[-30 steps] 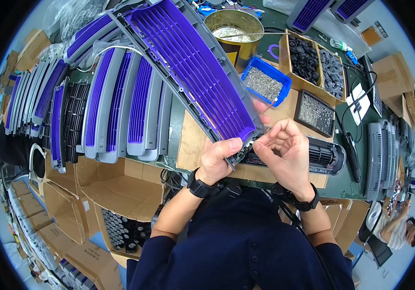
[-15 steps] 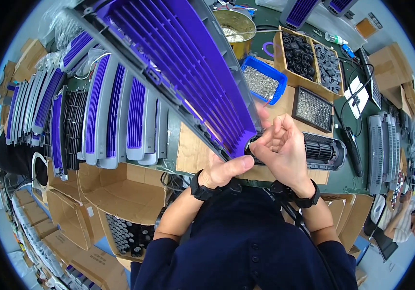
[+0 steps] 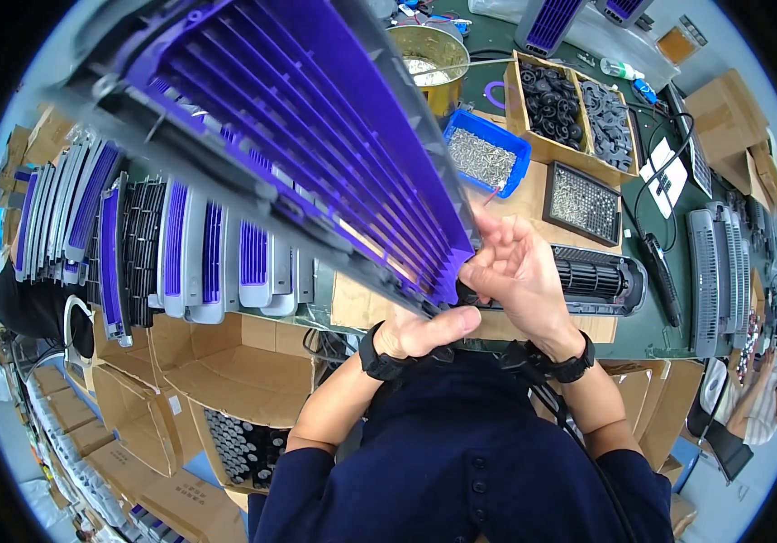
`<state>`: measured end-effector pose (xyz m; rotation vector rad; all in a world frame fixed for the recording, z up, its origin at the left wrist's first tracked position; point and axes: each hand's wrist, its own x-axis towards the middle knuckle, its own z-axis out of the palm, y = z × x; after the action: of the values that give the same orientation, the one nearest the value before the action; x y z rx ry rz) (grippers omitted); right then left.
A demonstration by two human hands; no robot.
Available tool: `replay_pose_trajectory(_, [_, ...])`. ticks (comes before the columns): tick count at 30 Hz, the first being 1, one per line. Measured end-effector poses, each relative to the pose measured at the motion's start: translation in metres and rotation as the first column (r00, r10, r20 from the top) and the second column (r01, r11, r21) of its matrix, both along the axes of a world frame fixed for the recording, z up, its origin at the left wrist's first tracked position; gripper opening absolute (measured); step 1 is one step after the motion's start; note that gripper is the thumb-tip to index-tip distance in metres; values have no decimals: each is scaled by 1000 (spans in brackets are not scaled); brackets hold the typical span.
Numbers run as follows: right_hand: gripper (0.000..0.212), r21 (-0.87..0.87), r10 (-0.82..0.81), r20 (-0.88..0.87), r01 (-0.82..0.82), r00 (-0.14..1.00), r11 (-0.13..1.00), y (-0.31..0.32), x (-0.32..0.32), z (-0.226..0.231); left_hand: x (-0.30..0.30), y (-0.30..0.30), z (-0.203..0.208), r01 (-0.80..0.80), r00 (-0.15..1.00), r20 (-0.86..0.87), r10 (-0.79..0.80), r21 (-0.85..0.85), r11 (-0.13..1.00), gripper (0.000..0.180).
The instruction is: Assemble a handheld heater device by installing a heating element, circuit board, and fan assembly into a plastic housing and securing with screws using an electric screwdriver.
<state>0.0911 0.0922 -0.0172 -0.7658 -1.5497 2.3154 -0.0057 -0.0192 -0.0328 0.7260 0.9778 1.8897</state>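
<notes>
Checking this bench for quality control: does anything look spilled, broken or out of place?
Nothing stands out. Both hands, left hand and right hand, grip the near end of a grey and purple grille panel raised over the table. The blue tray of small metal parts sits upright, nothing scattered around it.

Both hands [image 3: 474, 303] raised together, fingers curled, wrists banded.

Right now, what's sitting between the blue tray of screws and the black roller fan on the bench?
In the head view, bare brown cardboard lies between the blue tray and the black roller fan.
</notes>
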Motion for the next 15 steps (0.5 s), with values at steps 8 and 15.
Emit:
replay_pose_trajectory(8, [29, 89, 175, 60, -180, 983, 980, 17, 8, 7, -10, -3, -7, -58, 954, 300, 5, 166, 984, 80])
replay_pose_trajectory(15, [42, 56, 398, 116, -406, 910, 912, 26, 4, 12, -23, -4, -6, 55, 942, 319, -107, 169, 984, 95])
